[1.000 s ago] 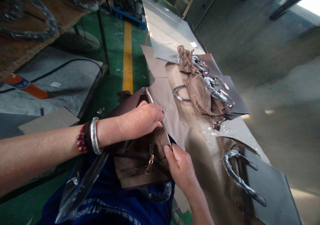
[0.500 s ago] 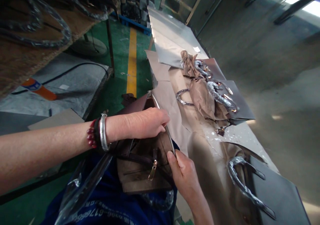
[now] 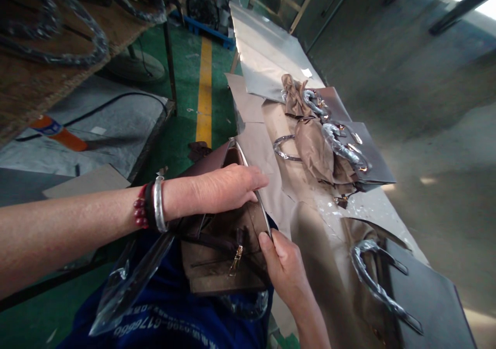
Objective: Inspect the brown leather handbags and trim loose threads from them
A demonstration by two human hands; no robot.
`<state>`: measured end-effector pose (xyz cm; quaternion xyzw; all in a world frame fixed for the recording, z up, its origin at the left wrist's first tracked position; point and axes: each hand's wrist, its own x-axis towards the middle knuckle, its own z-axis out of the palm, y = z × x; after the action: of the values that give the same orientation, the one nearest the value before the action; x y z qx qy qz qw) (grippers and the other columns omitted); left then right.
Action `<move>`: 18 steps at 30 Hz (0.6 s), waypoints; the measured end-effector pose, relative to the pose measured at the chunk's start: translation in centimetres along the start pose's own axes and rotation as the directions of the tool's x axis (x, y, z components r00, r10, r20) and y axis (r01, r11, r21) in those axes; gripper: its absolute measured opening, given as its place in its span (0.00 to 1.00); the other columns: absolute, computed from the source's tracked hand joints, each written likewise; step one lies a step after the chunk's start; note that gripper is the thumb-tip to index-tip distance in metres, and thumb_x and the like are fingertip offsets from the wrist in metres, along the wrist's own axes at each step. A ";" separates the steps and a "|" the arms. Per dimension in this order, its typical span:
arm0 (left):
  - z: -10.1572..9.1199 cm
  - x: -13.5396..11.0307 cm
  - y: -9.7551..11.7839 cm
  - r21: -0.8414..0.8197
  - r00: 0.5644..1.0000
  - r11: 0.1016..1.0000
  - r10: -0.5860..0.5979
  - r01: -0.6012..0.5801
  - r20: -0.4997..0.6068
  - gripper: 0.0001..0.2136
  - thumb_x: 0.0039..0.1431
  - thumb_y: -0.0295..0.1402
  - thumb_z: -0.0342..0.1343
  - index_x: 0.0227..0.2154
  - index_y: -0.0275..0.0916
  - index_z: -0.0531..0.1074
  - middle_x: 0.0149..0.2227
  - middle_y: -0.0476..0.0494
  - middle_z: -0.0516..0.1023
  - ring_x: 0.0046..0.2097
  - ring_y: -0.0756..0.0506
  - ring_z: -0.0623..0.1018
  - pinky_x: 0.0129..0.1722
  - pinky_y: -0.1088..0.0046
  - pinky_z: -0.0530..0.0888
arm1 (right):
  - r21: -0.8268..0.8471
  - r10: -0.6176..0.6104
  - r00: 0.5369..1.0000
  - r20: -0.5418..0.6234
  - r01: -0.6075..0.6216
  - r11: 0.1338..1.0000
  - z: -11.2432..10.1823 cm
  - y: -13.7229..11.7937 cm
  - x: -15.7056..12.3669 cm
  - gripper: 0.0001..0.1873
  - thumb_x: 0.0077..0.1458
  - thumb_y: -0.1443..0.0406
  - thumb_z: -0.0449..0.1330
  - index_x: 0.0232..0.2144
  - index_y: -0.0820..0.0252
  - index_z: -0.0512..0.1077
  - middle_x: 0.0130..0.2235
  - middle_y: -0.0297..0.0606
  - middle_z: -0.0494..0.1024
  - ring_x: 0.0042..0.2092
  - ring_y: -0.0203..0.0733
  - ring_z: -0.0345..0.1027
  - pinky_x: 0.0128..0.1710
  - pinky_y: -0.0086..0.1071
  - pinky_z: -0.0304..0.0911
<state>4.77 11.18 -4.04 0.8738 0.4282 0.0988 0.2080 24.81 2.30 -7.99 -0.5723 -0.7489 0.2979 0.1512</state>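
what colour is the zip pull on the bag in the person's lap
Gold-coloured: the zip pull shows best in the head view.

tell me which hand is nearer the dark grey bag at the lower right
Right. The right hand pinches the edge of the brown bag, left of the dark grey bag in the picture; the left hand is farther from it, higher up along that edge.

1. Blue apron point(image 3: 155, 320), below both hands' fingers point(image 3: 267, 243): the handled bag point(image 3: 205, 283) sits over it.
2. Paper-covered table point(image 3: 372, 204), right of the fingers: one grey bag point(image 3: 430, 292) nearer; two brownish bags point(image 3: 375, 150) farther off.
3. Bench point(image 3: 23, 101), far left beyond the fingers: plastic-wrapped handles point(image 3: 99, 44).
4. Lower shelf point(image 3: 116, 116), left of the fingers: orange tube point(image 3: 67, 138), flat sheet point(image 3: 89, 186).
5. Green floor point(image 3: 182, 80), beyond the fingers: blue pallet point(image 3: 209, 32).
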 end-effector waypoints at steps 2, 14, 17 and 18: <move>0.4 -0.1 -0.1 0.005 1.000 1.000 0.028 -0.028 -0.013 0.02 0.57 0.29 0.51 0.31 0.38 0.67 0.35 0.47 0.70 0.36 0.46 0.73 0.38 0.71 0.68 | -0.004 0.008 1.000 0.003 -0.008 1.000 0.0 0.1 0.0 0.19 0.61 0.56 0.45 0.21 0.57 0.54 0.21 0.28 0.57 0.24 0.33 0.54 0.25 0.27 0.50; 1.0 -0.4 0.2 0.119 0.995 0.991 0.064 -0.055 -0.077 0.04 0.58 0.28 0.50 0.36 0.37 0.67 0.38 0.43 0.70 0.40 0.42 0.73 0.43 0.65 0.69 | -0.307 -0.130 0.990 -0.059 0.106 0.946 -0.1 0.3 -0.4 0.22 0.60 0.48 0.43 0.33 0.59 0.64 0.26 0.36 0.73 0.27 0.42 0.69 0.24 0.30 0.55; 1.0 -0.4 0.3 0.125 0.995 0.991 0.050 -0.040 -0.081 0.04 0.58 0.28 0.50 0.36 0.37 0.67 0.38 0.43 0.70 0.39 0.42 0.73 0.43 0.64 0.69 | -0.354 -0.113 0.991 -0.073 0.080 0.932 -0.2 -0.2 -0.3 0.21 0.61 0.50 0.43 0.41 0.59 0.64 0.26 0.35 0.75 0.27 0.42 0.71 0.24 0.30 0.56; 0.9 -0.5 0.3 0.126 0.996 0.991 0.047 -0.037 -0.078 0.04 0.58 0.28 0.50 0.36 0.37 0.67 0.38 0.43 0.70 0.39 0.42 0.73 0.43 0.64 0.70 | -0.377 -0.107 0.991 -0.078 0.070 0.924 -0.3 -0.4 -0.3 0.19 0.62 0.51 0.42 0.38 0.58 0.64 0.25 0.34 0.74 0.26 0.42 0.71 0.24 0.30 0.56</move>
<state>5.06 10.38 -4.73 0.8892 0.4231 0.1114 0.1338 24.75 2.07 -7.46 -0.5701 -0.8086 0.1147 0.0892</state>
